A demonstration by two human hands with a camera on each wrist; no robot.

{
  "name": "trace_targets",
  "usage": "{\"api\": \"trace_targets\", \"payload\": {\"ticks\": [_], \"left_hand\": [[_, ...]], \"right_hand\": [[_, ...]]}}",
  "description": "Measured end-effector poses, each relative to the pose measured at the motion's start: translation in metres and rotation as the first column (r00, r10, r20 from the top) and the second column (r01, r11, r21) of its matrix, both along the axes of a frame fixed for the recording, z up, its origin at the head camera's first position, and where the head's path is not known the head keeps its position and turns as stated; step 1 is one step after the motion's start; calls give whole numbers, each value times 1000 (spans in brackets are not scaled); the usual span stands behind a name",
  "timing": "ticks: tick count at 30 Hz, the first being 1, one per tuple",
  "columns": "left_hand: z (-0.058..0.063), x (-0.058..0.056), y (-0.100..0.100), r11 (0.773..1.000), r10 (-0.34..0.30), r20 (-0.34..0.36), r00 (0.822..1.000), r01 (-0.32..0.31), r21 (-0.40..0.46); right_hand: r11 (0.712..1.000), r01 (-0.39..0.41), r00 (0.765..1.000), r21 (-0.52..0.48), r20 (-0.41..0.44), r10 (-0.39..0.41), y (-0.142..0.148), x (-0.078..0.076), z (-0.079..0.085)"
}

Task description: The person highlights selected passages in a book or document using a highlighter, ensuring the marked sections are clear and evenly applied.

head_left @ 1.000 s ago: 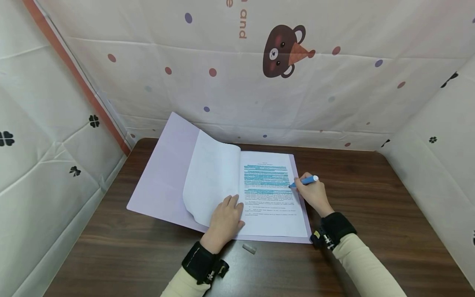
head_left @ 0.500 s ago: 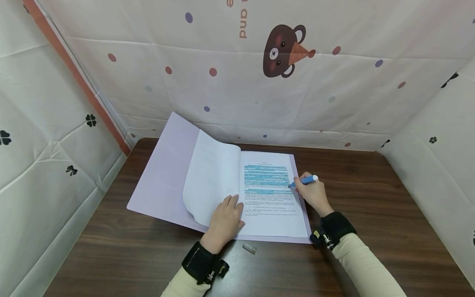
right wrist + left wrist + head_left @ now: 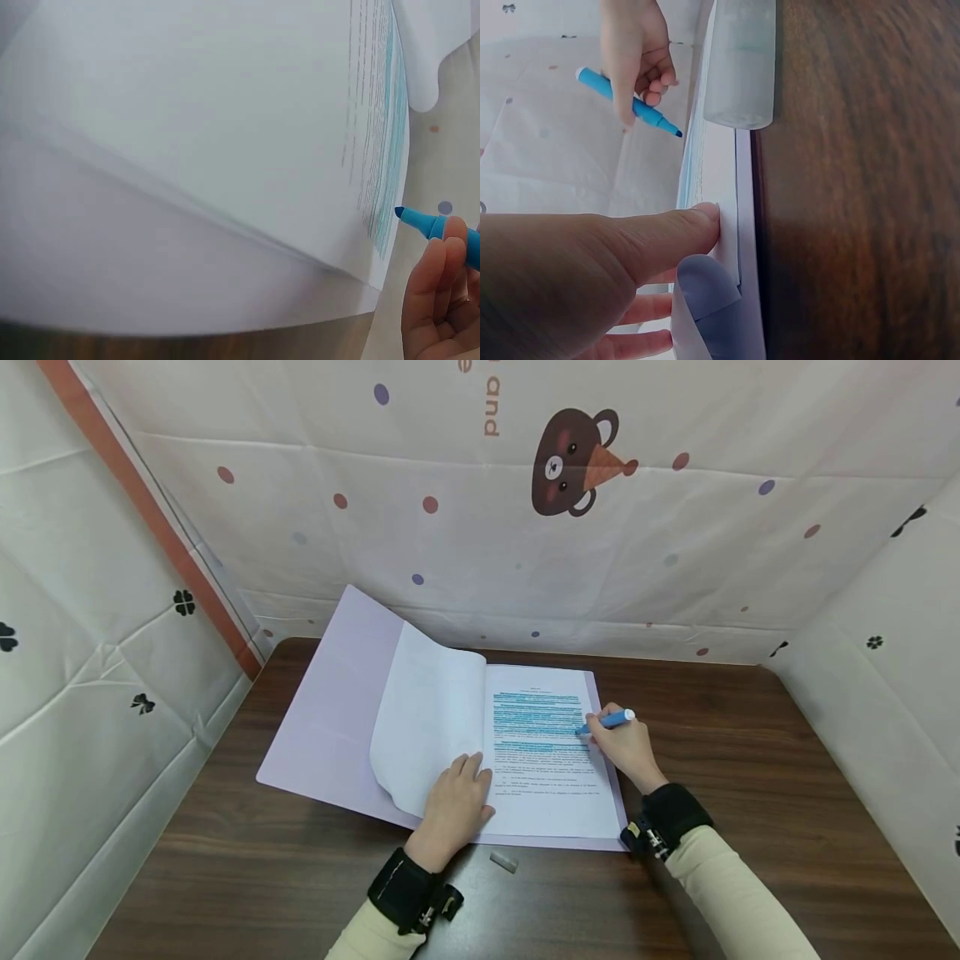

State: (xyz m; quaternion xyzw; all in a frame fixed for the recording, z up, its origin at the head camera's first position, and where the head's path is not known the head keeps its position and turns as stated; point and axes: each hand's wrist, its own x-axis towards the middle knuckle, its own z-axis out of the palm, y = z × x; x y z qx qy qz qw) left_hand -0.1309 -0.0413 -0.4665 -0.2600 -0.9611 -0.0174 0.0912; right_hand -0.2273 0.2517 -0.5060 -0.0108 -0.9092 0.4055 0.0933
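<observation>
My right hand (image 3: 626,745) pinches a blue highlighter (image 3: 617,719) near the right margin of a printed page (image 3: 555,814). In the right wrist view, the highlighter's dark tip (image 3: 399,212) is close to the blue-marked lines; I cannot tell whether it touches the paper. Several upper lines of text (image 3: 537,717) are coloured blue. With fingers extended, my left hand (image 3: 456,797) rests on the inner edge of the turned white sheet (image 3: 431,710) and the page. In the left wrist view, its thumb (image 3: 697,225) lies against the paper.
The pages lie in an open lilac folder (image 3: 330,693) on a dark wood table (image 3: 247,868). A small translucent grey cylinder (image 3: 503,862), also large in the left wrist view (image 3: 741,64), lies before the folder's front edge. Patterned cloth (image 3: 360,527) hangs behind and at both sides.
My right hand has shifted slightly left with the highlighter, whose tip has moved inward from the right end of the lines. My left hand and the folder stay put.
</observation>
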Motion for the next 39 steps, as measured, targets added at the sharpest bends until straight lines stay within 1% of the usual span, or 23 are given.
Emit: {"api": "trace_targets", "payload": {"ticks": [4,8,11,18,22,28,35,39], "left_hand": [[0,0,0,1000,3,-1,1000,-3,-7],[0,1,1,1000,7,3,1000,-7,-15],[0,1,1,1000,8,7,1000,-8,-10],[-1,0,1,1000,8,18,1000,-8,0],[-1,1,1,1000,7,9,1000,-7,0],[-1,0,0,1000,5,-3,1000,-5,-1],[0,1,0,1000,4,-6,1000,-4,-15],[-1,0,0,1000,3,-10,1000,-3,-16]], "right_hand": [[1000,-14,999,-27,30,14,-20,18,35],[1000,-22,998,-2,58,22,-31,22,44],[1000,-25,997,8,69,25,-37,22,45],[997,-71,996,21,55,70,-46,21,46],[996,-82,996,24,44,81,-51,19,46],[996,-86,995,24,62,85,-58,18,46],[993,-112,994,31,19,111,-64,16,46],[993,-113,994,37,12,112,-68,15,45]]}}
